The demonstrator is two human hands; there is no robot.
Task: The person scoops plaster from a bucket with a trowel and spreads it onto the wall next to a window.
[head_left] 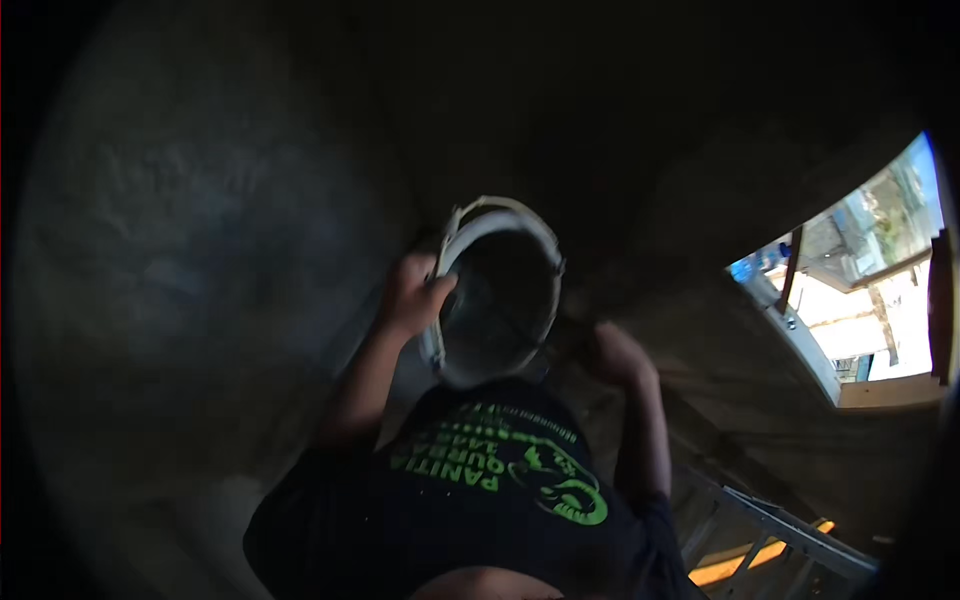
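Observation:
A round bucket [505, 220] with a pale rim and a dark inside is in front of my body, its mouth tilted toward me. My left hand [410, 297] is closed on the left side of its rim, the thumb lying over the edge. A thin handle runs along the bucket's upper rim. To the right of the bucket, apart from it, is my right hand [615, 355], blurred and curled like a fist. What it holds, if anything, is lost in the dark. The bucket's contents are too dark to make out.
A dim grey wall [200, 230] rises on the left. On the right, a bright window opening [865, 290] with a pale frame shows daylight outside. At the lower right is a grey metal ladder-like frame [775, 520] with an orange-yellow bar [735, 568] beside it.

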